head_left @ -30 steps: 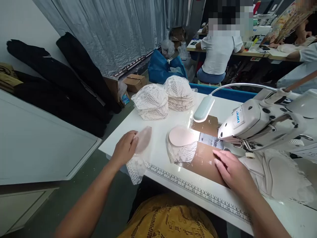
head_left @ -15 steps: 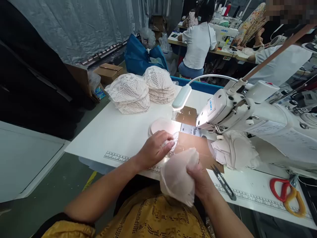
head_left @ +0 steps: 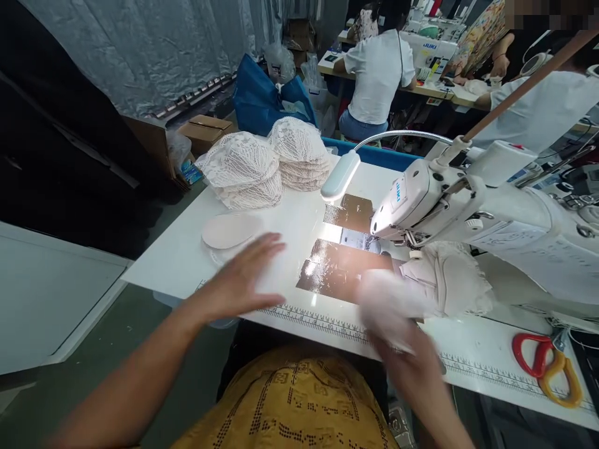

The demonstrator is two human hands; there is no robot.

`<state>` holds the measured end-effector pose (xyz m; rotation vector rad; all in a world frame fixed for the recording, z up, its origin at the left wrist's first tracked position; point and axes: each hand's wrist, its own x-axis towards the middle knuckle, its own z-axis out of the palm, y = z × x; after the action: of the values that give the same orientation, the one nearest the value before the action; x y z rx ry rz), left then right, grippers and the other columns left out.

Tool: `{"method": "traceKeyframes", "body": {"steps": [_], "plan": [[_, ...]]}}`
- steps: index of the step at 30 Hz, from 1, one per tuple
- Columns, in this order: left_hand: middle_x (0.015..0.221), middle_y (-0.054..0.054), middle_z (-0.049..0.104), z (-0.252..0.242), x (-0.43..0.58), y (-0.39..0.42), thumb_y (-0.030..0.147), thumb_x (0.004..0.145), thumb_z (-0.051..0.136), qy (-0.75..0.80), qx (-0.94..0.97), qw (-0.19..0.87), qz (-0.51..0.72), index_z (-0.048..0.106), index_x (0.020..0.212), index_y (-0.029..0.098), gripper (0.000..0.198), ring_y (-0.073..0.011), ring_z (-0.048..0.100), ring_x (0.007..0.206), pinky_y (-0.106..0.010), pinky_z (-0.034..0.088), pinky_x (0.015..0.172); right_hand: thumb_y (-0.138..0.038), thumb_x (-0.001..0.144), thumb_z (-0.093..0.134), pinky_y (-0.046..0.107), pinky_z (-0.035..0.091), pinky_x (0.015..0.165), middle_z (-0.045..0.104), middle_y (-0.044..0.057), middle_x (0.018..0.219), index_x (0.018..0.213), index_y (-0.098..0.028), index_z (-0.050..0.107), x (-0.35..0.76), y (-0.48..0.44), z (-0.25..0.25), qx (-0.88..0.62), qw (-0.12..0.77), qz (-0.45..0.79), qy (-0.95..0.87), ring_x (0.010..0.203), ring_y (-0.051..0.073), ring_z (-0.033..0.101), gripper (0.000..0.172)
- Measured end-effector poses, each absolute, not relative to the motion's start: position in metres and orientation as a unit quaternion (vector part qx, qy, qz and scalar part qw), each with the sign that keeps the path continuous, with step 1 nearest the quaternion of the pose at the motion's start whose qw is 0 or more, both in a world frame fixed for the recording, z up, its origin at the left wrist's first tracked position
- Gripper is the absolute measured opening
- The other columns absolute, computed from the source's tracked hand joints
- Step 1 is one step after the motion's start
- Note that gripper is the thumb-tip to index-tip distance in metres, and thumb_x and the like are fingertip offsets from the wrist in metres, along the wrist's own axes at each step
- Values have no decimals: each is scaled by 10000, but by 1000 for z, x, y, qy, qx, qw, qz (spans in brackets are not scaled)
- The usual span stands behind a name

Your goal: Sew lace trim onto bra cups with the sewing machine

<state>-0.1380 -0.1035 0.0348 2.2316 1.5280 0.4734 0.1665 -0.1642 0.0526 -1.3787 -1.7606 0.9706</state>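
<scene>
My left hand [head_left: 246, 274] is over the left part of the white table, fingers spread, with nothing in it. Just beyond its fingers lies a pale, smooth bra cup [head_left: 229, 232], flat side up, with a sheer edge showing beneath. My right hand [head_left: 407, 349], smeared by motion, grips a whitish bra cup [head_left: 388, 299] above the front of the sewing machine [head_left: 430, 199]. Beside that cup, a pile of pale cups [head_left: 447, 280] with frilled edges rests under the machine arm. The thread snips are not visible, with my right hand and forearm over that area.
Two stacks of lace cups, a left stack [head_left: 241, 168] and a right stack [head_left: 302, 153], stand at the back. A lamp [head_left: 340, 178] hangs over the brown plate [head_left: 337, 268]. Red-and-yellow scissors [head_left: 545, 368] lie at right. A person in white [head_left: 377, 78] sits beyond.
The pale cup by the needle area has moved left across the table, and my left hand has opened away from it. My right hand has moved right and forward with its cup.
</scene>
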Motion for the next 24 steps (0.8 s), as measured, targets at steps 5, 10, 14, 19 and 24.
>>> {"method": "traceKeyframes", "body": {"steps": [5, 10, 14, 19, 24], "plan": [[1158, -41, 660, 54, -90, -108, 311, 830, 645, 284, 771, 545, 168, 487, 1347, 255, 543, -206, 642, 1023, -275, 528, 843, -232, 823, 596, 224, 486, 583, 687, -6, 764, 811, -206, 651, 139, -139, 37, -382, 309, 433, -756, 645, 134, 608, 61], [913, -37, 689, 36, -104, -108, 234, 863, 535, 540, 704, 382, 259, 682, 965, 182, 186, -186, 629, 805, -259, 484, 678, -171, 707, 674, 254, 475, 609, 655, 10, 789, 737, -231, 569, 168, -138, 40, -539, 481, 214, -657, 720, 168, 612, 125], [893, -57, 679, 32, -94, -115, 358, 945, 448, 392, 649, 583, 292, 647, 1128, 204, 311, -187, 646, 787, -269, 513, 643, -315, 805, 609, 255, 457, 555, 648, 2, 727, 808, -214, 622, 164, -125, 31, -580, 380, 336, -637, 616, 152, 585, 101], [1427, -109, 438, 38, -74, -121, 538, 912, 498, 179, 603, 724, 282, 163, 1502, 358, 702, -239, 640, 1035, -369, 551, 845, -428, 792, 640, 296, 521, 626, 709, 32, 868, 1036, -200, 660, 144, -115, 16, -441, 317, 673, -502, 740, 191, 654, 334], [1398, -106, 466, 31, -81, -115, 390, 836, 670, 380, 611, 615, 323, 297, 1462, 312, 733, -186, 634, 946, -312, 555, 812, -471, 735, 686, 340, 527, 651, 707, 35, 827, 1012, -213, 691, 142, -116, 12, -423, 330, 737, -411, 755, 219, 655, 379]]}}
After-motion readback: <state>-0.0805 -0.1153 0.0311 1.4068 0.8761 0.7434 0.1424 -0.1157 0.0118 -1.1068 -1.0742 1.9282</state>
